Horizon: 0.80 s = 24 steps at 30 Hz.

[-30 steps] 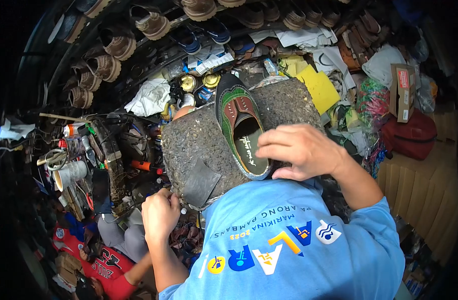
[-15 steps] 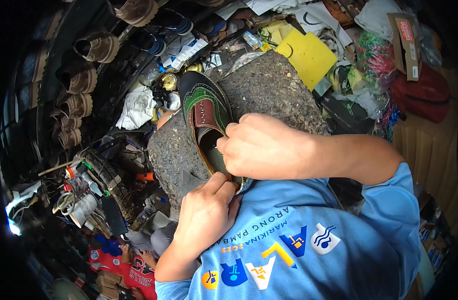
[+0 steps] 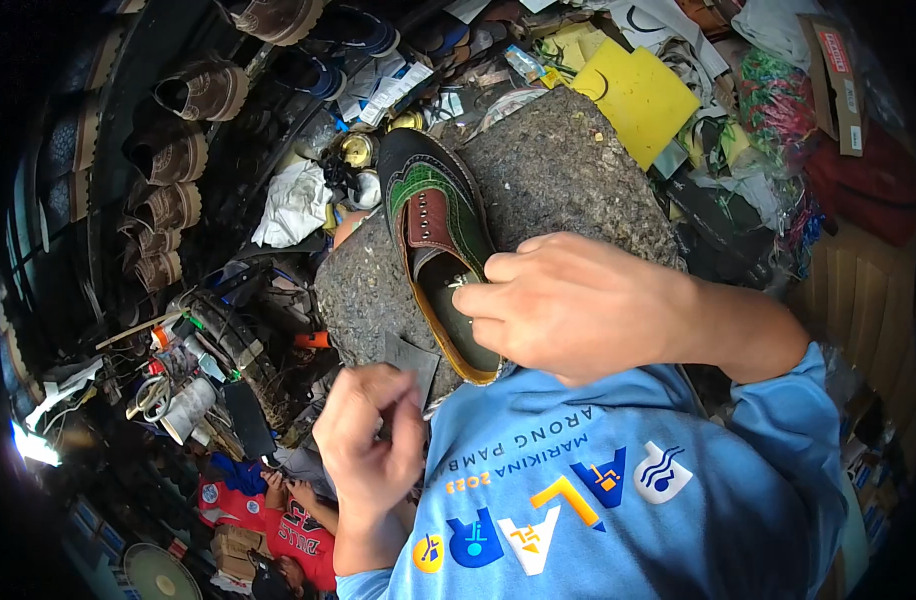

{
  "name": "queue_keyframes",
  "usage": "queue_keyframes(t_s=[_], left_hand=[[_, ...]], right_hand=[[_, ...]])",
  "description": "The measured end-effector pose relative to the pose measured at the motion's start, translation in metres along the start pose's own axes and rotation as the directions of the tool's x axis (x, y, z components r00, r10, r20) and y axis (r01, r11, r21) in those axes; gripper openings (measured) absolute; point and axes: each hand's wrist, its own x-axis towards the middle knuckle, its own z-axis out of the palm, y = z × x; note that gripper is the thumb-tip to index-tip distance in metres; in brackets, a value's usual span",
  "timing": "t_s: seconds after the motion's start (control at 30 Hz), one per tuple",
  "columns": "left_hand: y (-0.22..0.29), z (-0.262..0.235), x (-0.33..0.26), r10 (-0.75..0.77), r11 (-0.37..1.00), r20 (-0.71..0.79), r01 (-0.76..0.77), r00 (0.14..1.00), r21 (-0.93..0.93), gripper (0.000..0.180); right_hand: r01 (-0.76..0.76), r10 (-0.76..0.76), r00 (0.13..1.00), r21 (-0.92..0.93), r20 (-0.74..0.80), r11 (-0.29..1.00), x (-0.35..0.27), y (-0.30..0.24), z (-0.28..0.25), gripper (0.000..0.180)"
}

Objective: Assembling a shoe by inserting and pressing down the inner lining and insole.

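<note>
A: Where are we finding our right hand (image 3: 578, 305)?

B: We're seeing it at four o'clock from the shoe (image 3: 430, 215), its bent fingers reaching over the opening. We aren't able to tell whether they're gripping anything.

A: And our left hand (image 3: 373, 430)?

B: That one is hovering at seven o'clock, fingers curling loosely inward; whether thumb and fingertips are meeting, we aren't able to tell.

A: How is the shoe lying?

B: It's resting sole down on a rough grey block (image 3: 578, 165), its black toe pointing between eleven and twelve, its green and maroon upper facing up. A dark square piece (image 3: 413, 360) is lying on the block between six and seven.

A: What are we noticing farther out?

B: A yellow sheet (image 3: 643, 105) is lying at two, brown shoes (image 3: 203, 90) are standing in a row around ten, and a person in a red shirt (image 3: 308, 545) is sitting at seven.
</note>
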Motion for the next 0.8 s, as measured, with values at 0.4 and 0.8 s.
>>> queue_keyframes(t_s=[0.4,0.8], left_hand=[[-0.01,0.027,-0.003,0.183,0.983,0.147,-0.183,0.972,-0.017,0.033],[-0.072,0.009,-0.043,-0.33,0.898,-0.036,0.326,0.943,0.294,0.043]], right_hand=[[-0.078,0.095,0.963,0.074,-0.251,0.994,0.021,-0.016,0.025,0.011],[-0.395,0.545,0.794,0.455,-0.268,0.798,-0.024,-0.055,0.033,0.053]])
